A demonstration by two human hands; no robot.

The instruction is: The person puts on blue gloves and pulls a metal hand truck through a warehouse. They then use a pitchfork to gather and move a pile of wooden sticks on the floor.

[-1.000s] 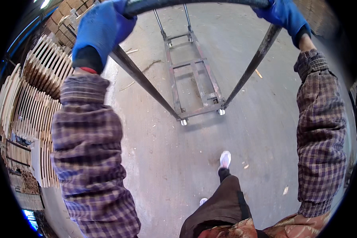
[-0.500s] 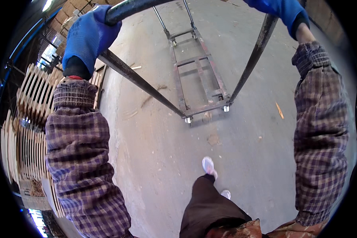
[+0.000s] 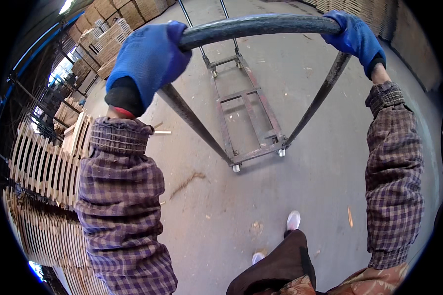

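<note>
A metal cart (image 3: 241,92) with an open frame base on small wheels stands on the floor ahead of me. Its dark curved handlebar (image 3: 261,26) runs across the top of the view, joined to the base by two slanting posts. My left hand (image 3: 150,61), in a blue work glove, is closed round the bar's left end. At the right end, my right hand (image 3: 354,39) in a matching glove grips the same bar. Nothing lies on the cart's frame. Two more upright poles rise from its far end and run out of view.
Stacks of wooden slats (image 3: 44,167) line the left side. Farther back stand tall piles of bundled wood (image 3: 138,14), with more stacked timber (image 3: 354,6) at the far right. A wood splinter (image 3: 350,217) and small scraps lie on the concrete floor (image 3: 206,255).
The handlebar and both gloved hands sit lower in view, and more of the bar shows. My feet have changed places in a step. More stacked wood shows at the far end.
</note>
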